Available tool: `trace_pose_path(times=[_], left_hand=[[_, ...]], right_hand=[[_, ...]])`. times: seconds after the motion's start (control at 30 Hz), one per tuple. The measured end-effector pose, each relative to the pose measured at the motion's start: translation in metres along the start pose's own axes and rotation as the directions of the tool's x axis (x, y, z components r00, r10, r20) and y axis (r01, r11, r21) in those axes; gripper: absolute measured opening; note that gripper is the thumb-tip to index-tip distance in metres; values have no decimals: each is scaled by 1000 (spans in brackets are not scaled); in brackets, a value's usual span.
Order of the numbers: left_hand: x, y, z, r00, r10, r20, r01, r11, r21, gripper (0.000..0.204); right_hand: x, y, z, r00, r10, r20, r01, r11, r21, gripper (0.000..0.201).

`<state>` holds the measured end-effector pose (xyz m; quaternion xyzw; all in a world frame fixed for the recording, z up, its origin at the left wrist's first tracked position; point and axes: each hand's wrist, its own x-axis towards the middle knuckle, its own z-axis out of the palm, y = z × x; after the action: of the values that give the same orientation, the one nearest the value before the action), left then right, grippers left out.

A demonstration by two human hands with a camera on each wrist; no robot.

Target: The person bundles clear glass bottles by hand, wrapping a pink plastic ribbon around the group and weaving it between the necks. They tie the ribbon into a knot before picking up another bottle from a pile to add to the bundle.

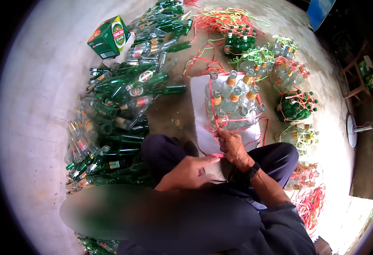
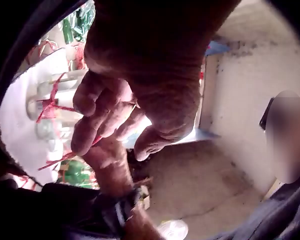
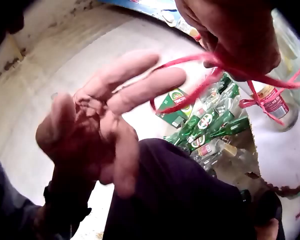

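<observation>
My right hand (image 1: pixel 234 148) grips a red plastic string (image 3: pixel 227 65) close to the near corner of a bundle of clear glass bottles (image 1: pixel 234 97). More red string runs around the bundle. The bottles stand upright on a white sheet (image 1: pixel 199 100) in front of my knees. Lower and to the left, my left hand (image 1: pixel 188 172) has its index and middle fingers stretched toward the right hand. In the right wrist view, a loop of the string passes around those two fingers (image 3: pixel 147 90). The left thumb stays apart from the fingertips.
Loose green and clear bottles (image 1: pixel 122 140) are heaped on the left, beside a green beer carton (image 1: pixel 109 37). Tied bottle bundles (image 1: pixel 297 106) line the right side. Tangled red and green string (image 1: pixel 224 20) lies at the back. A fan (image 1: pixel 351 131) stands far right.
</observation>
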<state>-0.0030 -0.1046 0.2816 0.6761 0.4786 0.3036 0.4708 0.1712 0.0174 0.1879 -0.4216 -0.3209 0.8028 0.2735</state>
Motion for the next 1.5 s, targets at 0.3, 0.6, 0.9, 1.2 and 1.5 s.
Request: trace_pose_path(times=[0.3, 0.6, 0.9, 1.2, 1.5], left_hand=[[51, -51, 6, 882, -10, -471, 51, 996, 75, 45], [117, -87, 24, 709, -275, -649, 143, 958, -250, 56], [127, -77, 23, 730, -183, -659, 224, 974, -22, 58], [124, -85, 23, 786, 156, -598, 61, 943, 326, 45], [125, -102, 30, 835, 50, -549, 185, 912, 365, 27]], right_hand=[[-8, 1, 14, 993, -62, -100, 38, 974, -225, 27], [-2, 25, 5, 968, -251, -7, 218, 854, -473, 28], [-2, 27, -11, 974, -198, 107, 222, 775, -591, 27], [5, 3, -61, 854, -446, -266, 115, 662, -741, 48], [7, -14, -52, 764, -629, -147, 53, 288, -956, 43]])
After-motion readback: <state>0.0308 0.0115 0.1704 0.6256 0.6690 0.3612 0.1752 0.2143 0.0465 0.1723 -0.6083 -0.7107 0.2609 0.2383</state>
